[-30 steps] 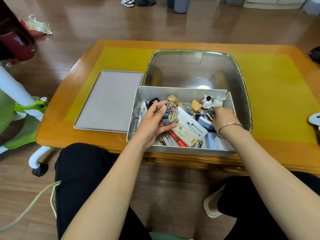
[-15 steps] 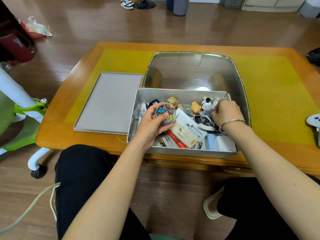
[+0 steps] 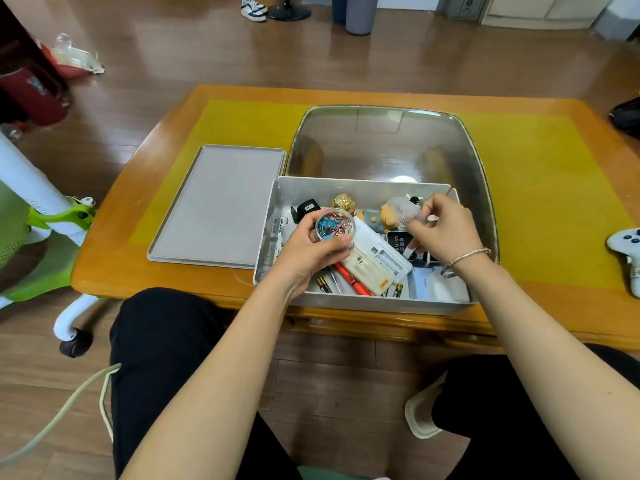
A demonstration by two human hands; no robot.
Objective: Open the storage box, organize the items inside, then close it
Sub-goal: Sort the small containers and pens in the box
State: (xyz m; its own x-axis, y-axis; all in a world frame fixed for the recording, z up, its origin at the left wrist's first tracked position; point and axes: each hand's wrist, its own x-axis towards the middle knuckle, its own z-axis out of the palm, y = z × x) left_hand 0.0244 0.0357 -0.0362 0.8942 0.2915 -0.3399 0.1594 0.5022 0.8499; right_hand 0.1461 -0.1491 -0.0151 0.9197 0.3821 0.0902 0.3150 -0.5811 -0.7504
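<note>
From the head view, the open storage box [image 3: 349, 299] sits at the near edge of the desk [image 3: 114, 258], its front wall almost flush with that edge. Its grey lid [image 3: 218, 206] lies flat just to the left, touching or nearly touching the box; a shiny metal tray [image 3: 381, 140] lies behind. Bare yellow mat [image 3: 540, 202] spreads to the right as far as a white game controller [image 3: 627, 244].

The left hand [image 3: 311, 251] grips a small clear round tub of coloured clips [image 3: 334, 227] above the box's left half. The right hand [image 3: 440, 226] pinches a clear plastic piece [image 3: 403, 211], now raised above the toys at the back wall; half a second ago it was lower among the contents.

A black card [image 3: 400, 242] reads "Wi-Fi6". Other labels are too small to read.
</note>
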